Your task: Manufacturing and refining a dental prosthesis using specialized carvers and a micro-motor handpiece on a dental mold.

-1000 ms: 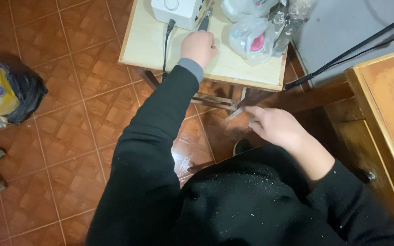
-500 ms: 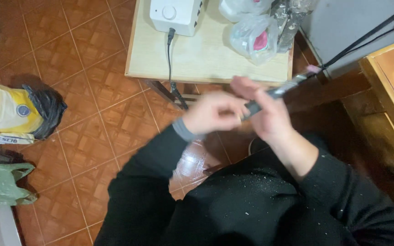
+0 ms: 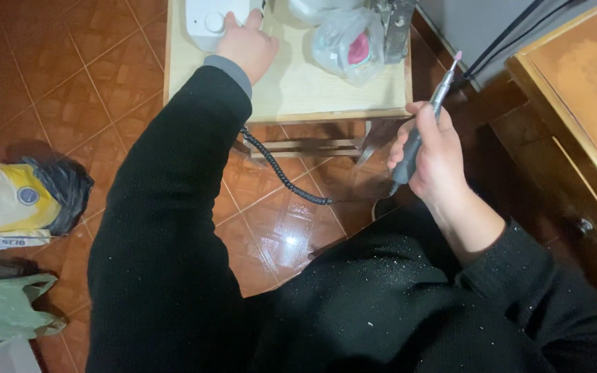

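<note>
1. Right hand (image 3: 431, 148): fingers wrapped shut around a slim grey handpiece (image 3: 419, 124), a pen-like rotary tool. The grip sits on the lower half of the barrel.
2. Long axis of the handpiece: runs diagonally up and away from the palm, with the small pink bit (image 3: 457, 55) at the far end, pointing away from the body and clear of everything. The butt end points back toward the wrist.
3. Coiled black cord (image 3: 281, 176): leaves the butt of the handpiece just below the right hand, dips over the tiled floor (image 3: 70, 103) and climbs toward the left hand's side, passing under the table edge.
4. Left hand (image 3: 247, 45): arm stretched out, fingers resting on a white control box (image 3: 209, 17) with a round knob. Fingers are loosely together and lie on the casing; whether they pinch the knob, I cannot tell.
5. Key relation: the box lies directly under the left fingertips and well apart from the right hand. The left is plainly the nearer hand to it, and the handpiece belongs wholly to the right.
6. Wooden table (image 3: 298, 90): carries the box. Beyond the left hand, toward the right hand's side, lies a clear plastic bag (image 3: 347, 41) with something pink inside.
7. Outward from the left arm: a yellow sack (image 3: 8, 200) and a green bag (image 3: 1, 311) on the floor.
</note>
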